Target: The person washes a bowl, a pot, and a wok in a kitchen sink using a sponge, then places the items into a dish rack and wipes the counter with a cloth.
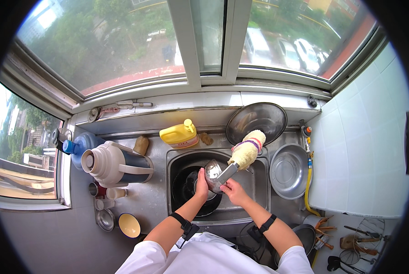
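Over the sink [259, 202], a shiny, rounded metal vessel [214, 173] is held between both hands. My left hand [201, 185] presses on its left side, palm inward. The fingers of my right hand [233, 191] grip its lower right edge. The faucet spout [228, 173], wrapped in a cream towel [247, 150] with coloured bands, passes just above the vessel. Under my hands a black round pan or basin [182, 191] lies in the left part of the sink; its inside is partly hidden by my hands and the vessel.
A yellow jug [178, 135] and a brown scrubber [206, 138] stand behind the sink. A large metal lid or basin [256, 120] leans at the back wall; a metal basin [290, 171] lies at right. A thermos jug [119, 164], blue water bottle [83, 147] and yellow bowl [129, 225] are at left.
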The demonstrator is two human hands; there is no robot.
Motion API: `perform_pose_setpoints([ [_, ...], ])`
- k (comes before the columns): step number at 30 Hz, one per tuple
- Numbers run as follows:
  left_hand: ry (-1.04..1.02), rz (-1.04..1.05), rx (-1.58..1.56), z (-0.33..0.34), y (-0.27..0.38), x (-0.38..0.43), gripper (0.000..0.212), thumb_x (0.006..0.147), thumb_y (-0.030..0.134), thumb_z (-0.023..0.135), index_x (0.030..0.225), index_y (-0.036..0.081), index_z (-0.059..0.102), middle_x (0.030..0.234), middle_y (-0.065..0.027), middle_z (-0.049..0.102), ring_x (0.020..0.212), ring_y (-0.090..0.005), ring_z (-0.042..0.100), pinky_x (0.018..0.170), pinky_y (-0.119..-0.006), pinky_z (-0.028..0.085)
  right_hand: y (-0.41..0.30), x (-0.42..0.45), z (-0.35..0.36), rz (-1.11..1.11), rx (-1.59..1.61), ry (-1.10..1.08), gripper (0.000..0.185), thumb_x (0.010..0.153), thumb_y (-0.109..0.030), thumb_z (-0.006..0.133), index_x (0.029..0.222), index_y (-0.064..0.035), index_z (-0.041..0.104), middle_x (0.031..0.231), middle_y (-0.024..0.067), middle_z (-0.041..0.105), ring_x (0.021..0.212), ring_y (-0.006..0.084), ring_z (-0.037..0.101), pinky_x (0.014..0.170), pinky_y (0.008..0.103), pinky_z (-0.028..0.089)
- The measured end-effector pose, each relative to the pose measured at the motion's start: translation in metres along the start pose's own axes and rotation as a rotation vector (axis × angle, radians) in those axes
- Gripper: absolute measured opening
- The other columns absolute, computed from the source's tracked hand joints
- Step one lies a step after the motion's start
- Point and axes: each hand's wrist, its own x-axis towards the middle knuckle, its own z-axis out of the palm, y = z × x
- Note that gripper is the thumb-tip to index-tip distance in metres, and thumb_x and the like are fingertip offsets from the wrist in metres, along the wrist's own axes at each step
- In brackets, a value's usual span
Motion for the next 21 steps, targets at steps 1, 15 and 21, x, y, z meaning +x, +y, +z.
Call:
perform_pose_setpoints([
  [1,-0.003,0.202,0.161,0.010,0.004,-0.009,0.053,0.103,0.045,0.036,0.136,0.006,0.046,0.137,-0.0126,0.049,0.126,-0.0248,0.046,0.105,-0.036,0.036,-0.006,0.001,0.002,-0.029,0.056,0.053,0.015,0.096,-0.002,0.055,0.111,-0.0013,0.052,0.095,0.0009,0.058,0.086,0.0081,0.052,0.076,0.0239,0.043],
  [15,-0.082,-0.343,0.041,0.021,0.009,-0.004,0.046,0.101,0.038,0.042,0.123,0.001,0.060,0.111,-0.0117,0.068,0.102,-0.0241,0.064,0.090,-0.033,0.047,-0.017,-0.035,-0.018,0.105,0.224,0.054,0.011,0.097,-0.004,0.054,0.107,-0.0019,0.053,0.096,0.0008,0.059,0.086,0.0073,0.053,0.076,0.0252,0.044],
  [21,-0.192,0.540,0.908,0.055,-0.005,-0.048,0.039,0.101,0.030,0.045,0.125,0.001,0.056,0.118,-0.0188,0.061,0.108,-0.0329,0.058,0.096,-0.037,0.043,-0.013,-0.044,-0.026,0.163,0.308,0.127,0.016,0.098,-0.006,0.054,0.113,-0.0017,0.054,0.097,0.0020,0.062,0.087,0.0080,0.055,0.077,0.0252,0.045],
])
